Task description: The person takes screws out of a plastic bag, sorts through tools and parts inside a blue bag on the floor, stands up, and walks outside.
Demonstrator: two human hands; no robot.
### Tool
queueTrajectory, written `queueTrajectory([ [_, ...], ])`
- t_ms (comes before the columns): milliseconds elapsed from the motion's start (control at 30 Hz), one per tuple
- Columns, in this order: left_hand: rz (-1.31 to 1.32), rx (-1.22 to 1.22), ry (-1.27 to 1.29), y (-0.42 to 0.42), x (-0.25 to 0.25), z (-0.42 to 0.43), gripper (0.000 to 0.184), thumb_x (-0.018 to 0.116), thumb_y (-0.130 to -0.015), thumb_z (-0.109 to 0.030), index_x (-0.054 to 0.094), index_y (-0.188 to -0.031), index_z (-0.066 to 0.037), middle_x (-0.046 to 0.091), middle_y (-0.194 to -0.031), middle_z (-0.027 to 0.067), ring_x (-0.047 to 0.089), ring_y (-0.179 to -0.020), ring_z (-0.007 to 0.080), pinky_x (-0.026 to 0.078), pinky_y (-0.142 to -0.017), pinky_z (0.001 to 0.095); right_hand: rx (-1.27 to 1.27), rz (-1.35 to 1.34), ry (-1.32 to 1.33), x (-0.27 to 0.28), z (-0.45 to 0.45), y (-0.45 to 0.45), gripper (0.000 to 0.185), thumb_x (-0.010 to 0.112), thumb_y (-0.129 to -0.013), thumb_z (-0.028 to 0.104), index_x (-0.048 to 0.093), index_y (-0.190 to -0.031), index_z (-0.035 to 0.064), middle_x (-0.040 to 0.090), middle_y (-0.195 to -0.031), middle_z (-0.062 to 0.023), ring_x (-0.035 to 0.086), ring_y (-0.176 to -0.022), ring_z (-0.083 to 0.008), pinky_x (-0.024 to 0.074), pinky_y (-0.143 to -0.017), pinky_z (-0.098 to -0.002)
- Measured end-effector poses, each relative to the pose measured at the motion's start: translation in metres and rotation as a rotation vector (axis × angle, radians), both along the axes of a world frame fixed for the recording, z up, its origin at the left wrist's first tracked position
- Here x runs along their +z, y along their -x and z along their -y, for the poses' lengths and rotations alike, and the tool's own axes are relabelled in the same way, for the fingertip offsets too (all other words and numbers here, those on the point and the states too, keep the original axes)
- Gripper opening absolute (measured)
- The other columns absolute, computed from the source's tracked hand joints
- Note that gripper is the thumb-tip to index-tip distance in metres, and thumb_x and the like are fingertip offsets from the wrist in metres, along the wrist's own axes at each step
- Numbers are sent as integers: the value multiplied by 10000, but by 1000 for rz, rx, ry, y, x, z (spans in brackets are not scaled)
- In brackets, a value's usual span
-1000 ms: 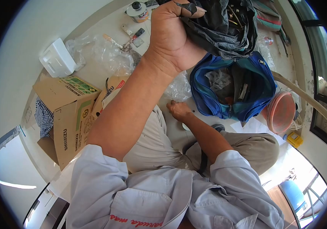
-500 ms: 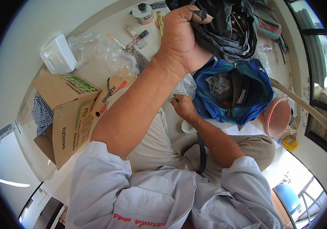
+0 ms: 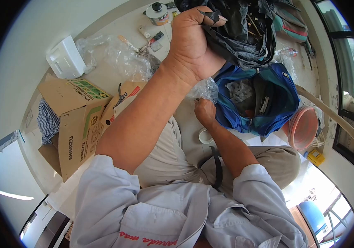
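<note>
My left hand [image 3: 193,45] is raised at the top, its fingers closed on the gathered edge of a black plastic bag [image 3: 235,47]. Small thin light-coloured pieces show inside the bag's mouth, too small to name. Lower down, my right hand [image 3: 205,112] has its fingers curled together beside a crumpled clear plastic bag [image 3: 205,89]; what they pinch, if anything, is hidden. Right of that hand sits an unzipped blue duffel bag [image 3: 228,118] with clear plastic and dark items inside. A small white round container [image 3: 205,136] stands just below my right hand.
At left are an open Shimizu carton [image 3: 75,138] and a white plastic jug [image 3: 65,58]. Paint brushes [image 3: 155,38] and a tin [image 3: 157,15] lie farther back. Right of the duffel stand a reddish bucket [image 3: 302,128] and a yellow object [image 3: 315,157]. A hose [image 3: 330,109] arcs past them.
My right hand has moved forward and slightly right, closer to the clear plastic. My left hand keeps its hold on the black bag, a little farther left. The view has shifted slightly.
</note>
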State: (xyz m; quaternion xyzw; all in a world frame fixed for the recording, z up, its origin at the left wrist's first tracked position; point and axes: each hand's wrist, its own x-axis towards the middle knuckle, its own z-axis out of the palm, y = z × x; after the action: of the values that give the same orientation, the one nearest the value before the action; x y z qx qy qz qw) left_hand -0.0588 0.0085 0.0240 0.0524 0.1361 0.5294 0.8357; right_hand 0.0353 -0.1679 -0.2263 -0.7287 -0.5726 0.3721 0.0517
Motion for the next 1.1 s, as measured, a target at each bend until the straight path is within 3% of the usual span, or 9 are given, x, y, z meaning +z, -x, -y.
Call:
queueTrajectory([
  [133, -41, -171, -72, 7, 33, 6, 621, 619, -685, -179, 604, -1278, 7, 684, -1208, 180, 669, -1082, 366, 528, -1006, 544, -12, -87, -52, -5, -2, -8, 281, 564, -945, 241, 718, -996, 12, 718, -1010, -249, 679, -975, -452, 510, -870, -544],
  [233, -35, -185, -77, 4, 32, 4, 457, 624, -693, -195, 691, -1109, -18, 713, -1133, 167, 672, -1066, 363, 533, -992, 543, -21, -118, 0, 7, -8, -12, 257, 625, -918, 220, 723, -1005, -2, 723, -976, -241, 679, -985, -444, 505, -881, -532],
  [300, 27, -163, 50, 3, 20, 2, 188, 628, -710, -210, 711, -809, -74, 742, -1008, 140, 686, -1006, 342, 539, -967, 542, 44, -271, 62, 13, -11, -20, 236, 676, -898, 199, 728, -994, -10, 731, -891, -213, 702, -862, -379, 529, -779, -484],
  [367, -31, -146, 12, -2, 20, 0, 129, 629, -718, -214, 686, -688, -102, 748, -957, 128, 693, -970, 329, 541, -954, 542, 77, -423, 224, 33, -22, -32, 214, 709, -888, 177, 731, -982, -15, 722, -805, -172, 687, -738, -291, 524, -668, -419],
  [533, -45, -184, -55, -10, 22, -4, 325, 610, -702, -184, 719, -961, -19, 738, -1035, 164, 702, -977, 335, 555, -949, 516, 162, -693, 509, 137, -73, -76, 186, 711, -904, 130, 705, -987, -37, 643, -727, -46, 524, -558, -80, 365, -457, -234],
  [700, 5, -199, 29, -3, 14, -5, 427, 618, -697, -195, 715, -1063, 3, 734, -1077, 169, 693, -1027, 347, 524, -999, 557, -97, -1144, 556, 218, -78, -107, 216, 700, -953, 172, 693, -1008, -37, 636, -727, -42, 486, -540, -69, 342, -458, -228],
  [833, -1, -93, -22, -5, 2, -9, 133, 588, -768, -162, 684, -811, -80, 709, -878, 55, 655, -881, 246, 513, -929, 433, -133, -1326, 733, 242, -55, -90, 239, 692, -984, 211, 696, -990, -28, 638, -741, -51, 472, -542, -55, 331, -460, -233],
  [967, -59, -116, 52, -4, -2, -11, 546, 582, -736, -152, 640, -1268, -46, 677, -1263, 143, 618, -1198, 352, 433, -1100, 552, 101, -1383, 772, 259, -36, -62, 199, 696, -981, 178, 697, -970, -21, 648, -774, -51, 523, -607, -74, 382, -521, -220],
  [1100, -128, -123, 26, -4, -5, -13, 558, 581, -738, -160, 632, -1282, -47, 672, -1269, 151, 619, -1201, 361, 444, -1088, 569, 482, -1437, 591, 318, -30, -36, 75, 661, -938, 35, 682, -952, -36, 669, -816, -45, 618, -748, -152, 485, -668, -290],
])
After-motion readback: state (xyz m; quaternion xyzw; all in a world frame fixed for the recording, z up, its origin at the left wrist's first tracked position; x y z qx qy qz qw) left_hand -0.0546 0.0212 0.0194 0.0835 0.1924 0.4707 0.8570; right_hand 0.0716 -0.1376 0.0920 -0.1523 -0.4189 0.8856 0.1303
